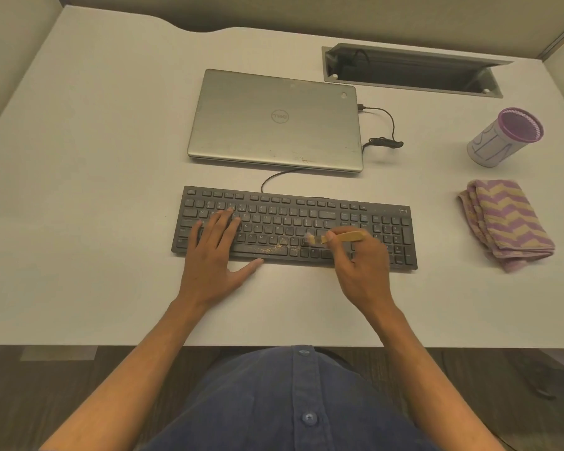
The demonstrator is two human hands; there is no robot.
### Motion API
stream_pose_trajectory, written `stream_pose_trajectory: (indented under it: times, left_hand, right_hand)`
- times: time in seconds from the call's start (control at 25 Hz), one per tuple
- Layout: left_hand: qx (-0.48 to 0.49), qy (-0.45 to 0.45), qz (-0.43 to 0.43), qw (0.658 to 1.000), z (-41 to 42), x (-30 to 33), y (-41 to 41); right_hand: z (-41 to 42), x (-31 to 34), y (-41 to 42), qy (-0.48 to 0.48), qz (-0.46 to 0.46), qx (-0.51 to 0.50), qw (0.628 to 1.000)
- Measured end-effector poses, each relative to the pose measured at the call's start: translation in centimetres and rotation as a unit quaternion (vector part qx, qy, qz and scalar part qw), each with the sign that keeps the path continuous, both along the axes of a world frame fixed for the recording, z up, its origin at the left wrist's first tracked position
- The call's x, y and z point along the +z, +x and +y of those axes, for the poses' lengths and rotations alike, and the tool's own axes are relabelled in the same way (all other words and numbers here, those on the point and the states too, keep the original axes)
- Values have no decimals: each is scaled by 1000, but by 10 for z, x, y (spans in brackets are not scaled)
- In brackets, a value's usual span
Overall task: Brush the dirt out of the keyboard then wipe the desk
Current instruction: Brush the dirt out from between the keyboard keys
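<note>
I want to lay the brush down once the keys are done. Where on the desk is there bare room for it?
The widest bare patch of desk lies left of the keyboard and the closed laptop. The front strip between keyboard and desk edge is bare too, apart from the wrists. The right side is crowded: folded cloth, mesh cup, cable tray.
</note>
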State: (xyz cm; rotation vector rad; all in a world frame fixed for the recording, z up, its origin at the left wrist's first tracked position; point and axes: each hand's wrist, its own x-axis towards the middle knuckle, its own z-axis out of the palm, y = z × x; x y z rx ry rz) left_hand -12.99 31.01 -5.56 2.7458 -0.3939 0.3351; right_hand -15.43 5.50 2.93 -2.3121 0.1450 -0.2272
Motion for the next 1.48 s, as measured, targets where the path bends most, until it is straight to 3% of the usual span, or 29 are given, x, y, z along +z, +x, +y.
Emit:
stream_pose_trajectory:
  times: [0.16, 0.52, 1.12, 1.48]
  left_hand:
    - [0, 1, 1, 1000, 0, 0, 0]
    - [0, 2, -1, 1000, 0, 0, 1]
    - [2, 1, 5, 1000, 0, 0, 0]
    - [1, 2, 7, 1000, -1, 1, 0]
  right_hand:
    - [3, -4, 3, -29, 5, 51, 998]
    - [6, -10, 3, -32, -18, 44, 998]
    - [10, 2, 9, -51, 2, 121, 991]
    - [18, 8, 17, -79, -19, 106, 991]
